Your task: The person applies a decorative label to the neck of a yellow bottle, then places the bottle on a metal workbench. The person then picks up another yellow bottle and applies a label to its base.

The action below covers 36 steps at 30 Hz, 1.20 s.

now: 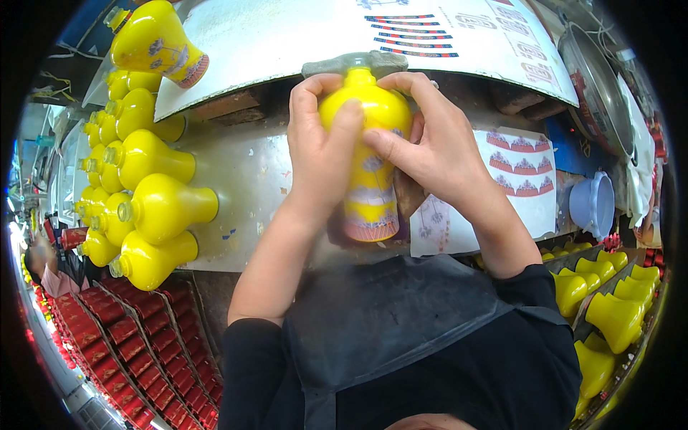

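Yellow bottle [364, 175] held over near side of bench [247, 204], neck pointing far. Left hand [315, 143] and right hand [438, 140] grip its shoulders, fingers curled around, thumbs on front. Light, even thumb strokes, middle outward, likely keep floral decal [372, 195] crease-free. Right: sheet of crown-like prints [519, 166]. Far: dark strips [416, 36]; any lettering too small from here.

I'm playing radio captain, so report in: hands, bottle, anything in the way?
Left hand, right hand: both on yellow bottle. Bottle flowered, neck pointing away. Nothing seen in the way.
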Motion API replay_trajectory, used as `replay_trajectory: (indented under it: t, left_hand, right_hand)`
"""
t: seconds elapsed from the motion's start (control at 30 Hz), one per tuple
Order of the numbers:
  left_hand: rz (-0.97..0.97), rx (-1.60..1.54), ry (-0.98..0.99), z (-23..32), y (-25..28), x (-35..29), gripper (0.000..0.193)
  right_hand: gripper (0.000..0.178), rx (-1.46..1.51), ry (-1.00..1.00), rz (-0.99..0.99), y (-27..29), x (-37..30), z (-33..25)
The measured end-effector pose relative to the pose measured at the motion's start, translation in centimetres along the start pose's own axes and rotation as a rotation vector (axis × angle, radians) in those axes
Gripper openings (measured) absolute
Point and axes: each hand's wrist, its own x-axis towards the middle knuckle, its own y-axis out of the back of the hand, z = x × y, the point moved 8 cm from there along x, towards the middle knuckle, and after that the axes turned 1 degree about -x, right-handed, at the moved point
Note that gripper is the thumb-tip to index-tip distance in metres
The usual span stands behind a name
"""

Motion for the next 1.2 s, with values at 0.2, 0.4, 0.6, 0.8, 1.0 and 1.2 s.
replay_trajectory:
  t: [0.2, 0.4, 0.6, 0.8, 1.0, 1.2]
  left_hand:
    - [-0.008, -0.01, -0.008, -0.7, 0.2, -0.1, 0.032]
    - [-0.072, -0.056, 0.011, -1.5, 0.2, -0.3, 0.035]
    - [-0.12, -0.054, -0.086, -0.9, -0.2, -1.3, 0.044]
    - [-0.107, -0.021, -0.111, -1.2, 0.0, -1.4, 0.046]
    - [-0.082, -0.042, -0.196, -0.7, 0.0, -1.9, 0.055]
    - [-0.161, 0.08, -0.266, -0.5, 0.3, -1.7, 0.064]
  right_hand:
    - [0.061, 0.006, 0.031, 0.018, -0.2, 0.1, 0.0]
    - [0.051, -0.037, 0.142, 0.047, 0.3, -0.4, -0.8]
    - [0.04, -0.214, 0.383, -0.007, 0.1, -0.9, -2.4]
    - [0.039, -0.286, 0.321, -0.049, -0.5, -0.8, -1.7]
    - [0.045, -0.124, 0.429, 0.033, 0.0, -0.5, -1.9]
    - [0.055, -0.155, 0.311, -0.126, 0.0, -0.5, -0.3]
